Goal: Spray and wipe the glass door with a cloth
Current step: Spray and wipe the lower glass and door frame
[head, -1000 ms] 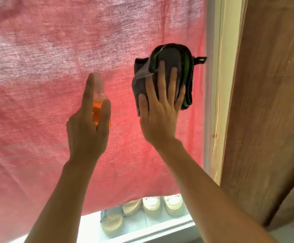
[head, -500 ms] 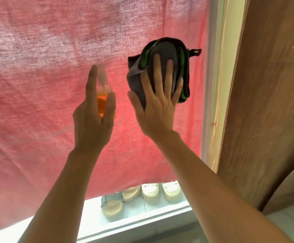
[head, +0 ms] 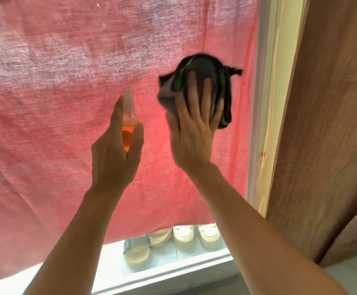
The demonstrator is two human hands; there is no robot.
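Up near the centre of the frame, my right hand point(head: 192, 133) lay flat with its fingers spread and straight, pressing a bunched dark grey cloth point(head: 203, 86) with green edging against the glass door point(head: 256, 103). Just to its left, my left hand point(head: 116, 154) gripped a small spray bottle point(head: 128, 122) of orange liquid, thumb and fingers curled round its body and the forefinger reaching up beside the clear nozzle. Behind the glass hung a red curtain point(head: 56, 81) filling most of the view. Below its hem, at the bottom centre, pale shoes point(head: 184, 236) sat in a row. A brown wooden panel point(head: 333, 124) ran down the right side.
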